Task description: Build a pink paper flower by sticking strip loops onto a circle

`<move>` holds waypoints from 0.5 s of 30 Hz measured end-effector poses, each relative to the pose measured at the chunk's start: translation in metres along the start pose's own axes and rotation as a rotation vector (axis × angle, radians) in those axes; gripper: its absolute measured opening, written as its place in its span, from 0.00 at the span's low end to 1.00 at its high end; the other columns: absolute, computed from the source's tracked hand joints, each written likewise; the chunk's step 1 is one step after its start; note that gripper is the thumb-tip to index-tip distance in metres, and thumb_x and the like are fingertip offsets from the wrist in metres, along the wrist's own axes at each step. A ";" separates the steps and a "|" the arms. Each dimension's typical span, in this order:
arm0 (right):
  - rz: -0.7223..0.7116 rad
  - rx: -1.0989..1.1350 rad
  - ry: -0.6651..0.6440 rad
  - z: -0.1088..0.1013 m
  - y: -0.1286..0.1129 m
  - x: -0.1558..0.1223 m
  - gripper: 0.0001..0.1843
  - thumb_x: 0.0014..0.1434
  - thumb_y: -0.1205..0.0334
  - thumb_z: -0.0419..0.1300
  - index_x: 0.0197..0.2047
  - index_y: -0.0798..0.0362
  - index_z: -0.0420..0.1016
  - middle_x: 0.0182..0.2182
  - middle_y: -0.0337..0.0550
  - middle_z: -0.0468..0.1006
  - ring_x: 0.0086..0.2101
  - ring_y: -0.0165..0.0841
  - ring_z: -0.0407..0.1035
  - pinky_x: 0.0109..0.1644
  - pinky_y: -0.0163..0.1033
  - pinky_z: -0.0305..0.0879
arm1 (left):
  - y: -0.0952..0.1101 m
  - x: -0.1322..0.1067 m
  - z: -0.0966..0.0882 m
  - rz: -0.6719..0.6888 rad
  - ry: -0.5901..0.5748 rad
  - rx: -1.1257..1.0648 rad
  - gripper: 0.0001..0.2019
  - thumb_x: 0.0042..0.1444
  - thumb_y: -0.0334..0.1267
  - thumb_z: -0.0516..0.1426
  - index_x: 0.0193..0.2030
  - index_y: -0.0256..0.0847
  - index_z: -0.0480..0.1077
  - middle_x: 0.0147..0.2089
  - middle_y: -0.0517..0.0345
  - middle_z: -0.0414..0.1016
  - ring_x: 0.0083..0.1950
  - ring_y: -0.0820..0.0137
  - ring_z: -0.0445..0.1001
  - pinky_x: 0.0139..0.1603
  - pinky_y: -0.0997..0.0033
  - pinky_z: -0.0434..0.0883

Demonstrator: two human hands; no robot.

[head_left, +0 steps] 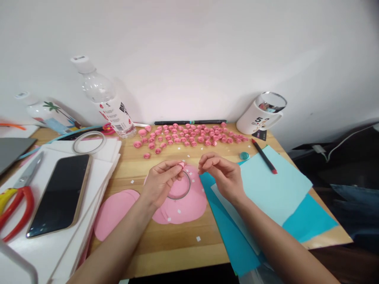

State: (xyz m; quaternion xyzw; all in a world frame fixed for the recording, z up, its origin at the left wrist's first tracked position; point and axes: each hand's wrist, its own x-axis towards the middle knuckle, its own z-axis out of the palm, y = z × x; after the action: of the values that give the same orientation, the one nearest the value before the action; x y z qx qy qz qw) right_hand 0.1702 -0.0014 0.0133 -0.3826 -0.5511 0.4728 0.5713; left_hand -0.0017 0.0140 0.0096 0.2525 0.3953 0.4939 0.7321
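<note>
My left hand [162, 179] pinches a small pink paper roll [181, 164] between thumb and fingertips. To its right, my right hand [222, 173] hovers with fingers curled and tips together; anything in them is too small or hidden to make out. Under the hands lie overlapping pink paper rounds [192, 205], with a thin tape ring [189, 188] on top. Tiny white paper squares [198, 238] are scattered over the rounds and the wood. Behind the hands, many rolled pink paper flowers [177, 139] spread along the back of the table.
At left, a phone [60, 193], scissors [23, 193] and a tape roll [89, 142] rest on white sheets. A bottle [103, 98] and a mug [260, 114] stand by the wall. Blue sheets [272, 185] with a red-tipped pen [264, 156] lie right. More pink rounds [114, 211] lie left.
</note>
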 end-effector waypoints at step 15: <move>0.001 0.003 0.137 -0.005 0.010 0.002 0.11 0.51 0.72 0.55 0.23 0.51 0.75 0.30 0.39 0.71 0.29 0.29 0.68 0.31 0.36 0.67 | -0.027 -0.020 -0.002 1.181 -0.069 1.416 0.09 0.55 0.26 0.52 0.39 0.37 0.72 0.42 0.51 0.78 0.38 0.69 0.77 0.32 0.74 0.73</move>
State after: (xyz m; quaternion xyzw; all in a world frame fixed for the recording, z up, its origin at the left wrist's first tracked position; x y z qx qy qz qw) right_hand 0.1743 0.0036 0.0037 -0.4134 -0.5098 0.4464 0.6081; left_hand 0.0071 -0.0148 -0.0059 0.8169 0.3901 0.4222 0.0474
